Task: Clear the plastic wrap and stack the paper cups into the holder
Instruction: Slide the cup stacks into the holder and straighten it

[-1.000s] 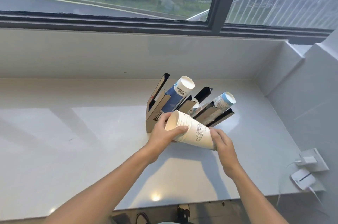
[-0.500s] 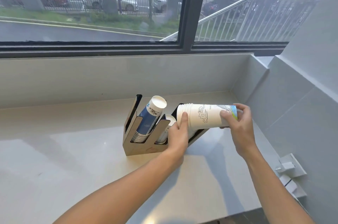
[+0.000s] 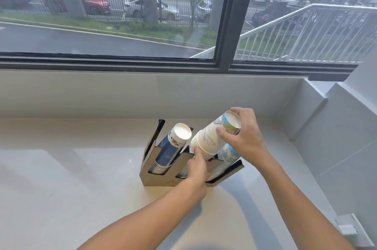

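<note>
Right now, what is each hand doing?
Left hand: closed on the rim end of the white cup stack.
Right hand: closed on the stack's top end.

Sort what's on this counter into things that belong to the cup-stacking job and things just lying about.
Part of the job:
- white cup stack, held by the left hand and right hand
- cup holder
- blue cup stack already in the holder
- light blue cups in the right slot

Just lying about:
- white wall socket at lower right
</note>
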